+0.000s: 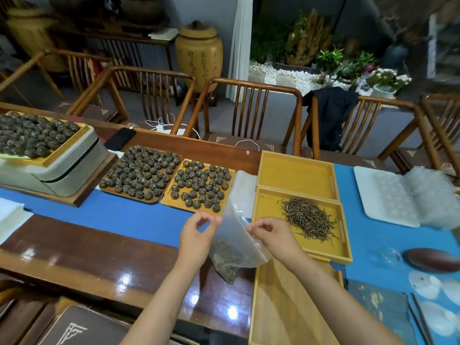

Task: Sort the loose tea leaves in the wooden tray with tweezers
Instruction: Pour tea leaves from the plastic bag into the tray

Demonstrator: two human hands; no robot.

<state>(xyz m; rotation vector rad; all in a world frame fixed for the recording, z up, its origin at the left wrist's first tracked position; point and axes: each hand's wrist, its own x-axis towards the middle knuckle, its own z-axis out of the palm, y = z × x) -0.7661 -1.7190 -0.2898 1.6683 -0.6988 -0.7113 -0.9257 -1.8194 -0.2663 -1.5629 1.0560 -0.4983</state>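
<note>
Clear plastic: bag [234, 242], soft and slippery, with a dark clump of tea sunk in its lower corner, held over the near edge of the tabletop [87, 255].
Left hand [196, 236]: thumb and finger pinch the bag's top left edge.
Right hand [272, 235]: fingers curled, pinching the bag's mouth on the other side.
Loose tea leaves [308, 217]: thin, wiry, brown-gold needles, heaped in the right half of the wooden tray [267, 207].
Handling (judgement): leaves light, dry and brittle; take single strands mid-length with little squeeze.
Tweezers [419, 319]: apparently the thin metal rods at the near right corner, untouched.
</note>
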